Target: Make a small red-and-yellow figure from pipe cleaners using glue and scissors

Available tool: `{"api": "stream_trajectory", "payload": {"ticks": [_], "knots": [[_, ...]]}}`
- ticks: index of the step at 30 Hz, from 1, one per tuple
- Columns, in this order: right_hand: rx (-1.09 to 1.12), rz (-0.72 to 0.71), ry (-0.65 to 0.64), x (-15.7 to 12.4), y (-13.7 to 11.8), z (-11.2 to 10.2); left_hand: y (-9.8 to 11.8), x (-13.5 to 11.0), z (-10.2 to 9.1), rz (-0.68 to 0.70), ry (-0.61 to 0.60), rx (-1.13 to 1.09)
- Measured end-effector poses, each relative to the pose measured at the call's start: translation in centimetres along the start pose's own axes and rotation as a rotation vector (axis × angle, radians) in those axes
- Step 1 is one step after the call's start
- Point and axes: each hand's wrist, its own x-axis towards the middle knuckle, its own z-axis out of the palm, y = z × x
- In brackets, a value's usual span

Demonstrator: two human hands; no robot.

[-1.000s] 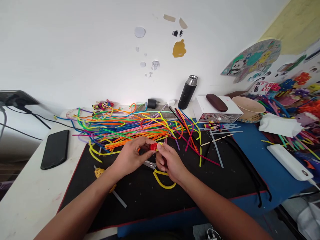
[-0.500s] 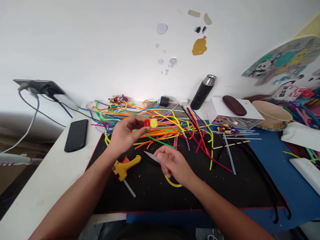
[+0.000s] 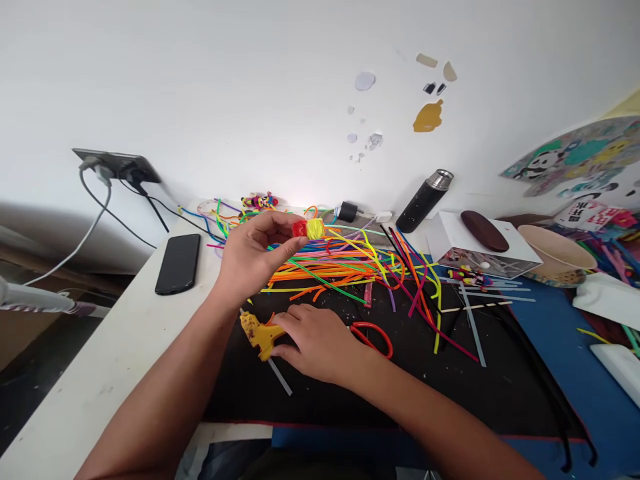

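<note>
Between its thumb and fingers, my left hand [image 3: 257, 250] pinches a small craft piece of wound pipe cleaner, with a red part [image 3: 299, 229] and a yellow part [image 3: 315, 229]. It is held above the pile of pipe cleaners. Lower down, my right hand [image 3: 317, 340] is closed around the handle of a yellow hot glue gun [image 3: 257, 333], which lies on the black mat with a clear glue stick [image 3: 280, 377] showing from its back. Beside my right hand lie scissors, of which a red-orange handle loop [image 3: 385, 339] shows; the rest is hidden.
Many coloured pipe cleaners [image 3: 340, 267] spread across the back of the mat [image 3: 410, 393]. A phone [image 3: 179, 264] lies at left. A black flask [image 3: 423, 203], a white box [image 3: 450, 233] and a bowl [image 3: 555, 247] stand at back right. Loose glue sticks [image 3: 473, 327] lie at right.
My right hand has let go of the scissors and moved left onto the glue gun's handle. My left hand still holds the red and yellow piece. The view has shifted left and up.
</note>
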Motion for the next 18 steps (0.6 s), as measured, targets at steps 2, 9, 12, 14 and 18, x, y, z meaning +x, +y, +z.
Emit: {"api": "stream_trajectory", "payload": {"ticks": [2, 9, 12, 14, 18], "knots": [[-0.075, -0.018, -0.016, 0.7, -0.1, 0.2, 0.3, 0.1, -0.3, 0.025, -0.002, 0.008], [-0.218, -0.056, -0.004, 2.1, -0.2, 0.8, 0.9, -0.2, -0.6, 0.098, -0.047, 0.014], [-0.266, -0.076, -0.011, 2.4, -0.1, 0.9, 1.1, -0.2, -0.7, 0.102, -0.046, 0.014], [-0.292, -0.099, -0.025, 2.7, 0.1, 1.1, 1.3, -0.3, -0.8, 0.104, -0.045, 0.011], [-0.3, -0.141, -0.053, 2.9, 0.6, 1.3, 1.4, -0.3, -0.9, 0.107, -0.047, 0.003]]}}
